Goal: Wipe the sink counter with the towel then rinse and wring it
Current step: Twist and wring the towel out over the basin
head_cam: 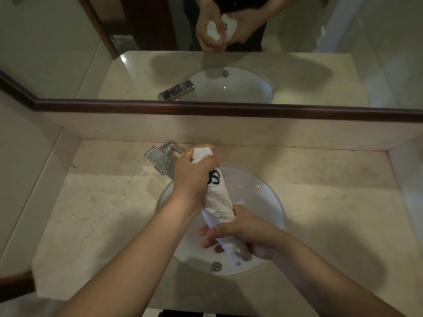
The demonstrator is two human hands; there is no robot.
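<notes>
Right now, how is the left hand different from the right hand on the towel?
The left hand grips the far end of the towel, next to the faucet; the right hand grips its near end, close to the drain. The left hand shows its back, while the right hand shows fingertips poking out under it. Both squeeze the same twisted white towel over the sink.

Beige marble counter (pixel 91 213), glossy, faint veins. White round sink (pixel 263 191) sunk in its middle. Chrome faucet (pixel 163 156) stands on counter behind-left of sink. Tiny dark speck (pixel 324 159) on counter behind-right of sink. Low splashback (pixel 274 133) behind sink, along counter's back edge.
</notes>
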